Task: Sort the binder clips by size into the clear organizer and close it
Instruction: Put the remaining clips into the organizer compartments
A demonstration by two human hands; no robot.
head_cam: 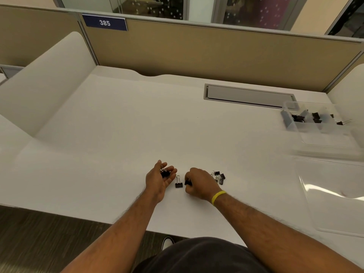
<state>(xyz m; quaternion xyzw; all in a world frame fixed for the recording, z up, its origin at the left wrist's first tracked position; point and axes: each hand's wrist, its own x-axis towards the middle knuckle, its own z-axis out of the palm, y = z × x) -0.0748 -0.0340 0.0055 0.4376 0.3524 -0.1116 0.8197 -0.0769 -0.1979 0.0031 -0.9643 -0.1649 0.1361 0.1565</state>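
Our left hand (160,181), palm up, cups black metal binder clips (165,173); our right hand (200,184) pinches another clip (188,182). The clear plastic organizer (315,123) sits at two o'clock (well apart), so cupped clips could spill.

Black clips (178,185) with silver handles on white desk (137,125); yellow wristband (218,197) at 5 o'clock; clear organizer (323,135) at 3 o'clock; navy sign (104,23), white numerals, on tan partition (197,52) at 11 o'clock.

I saw one black clip (178,184) lying near the desk's (118,154) front edge, a small pile (219,177) near it, and the clear organizer (315,133) open at the right edge, holding clips.
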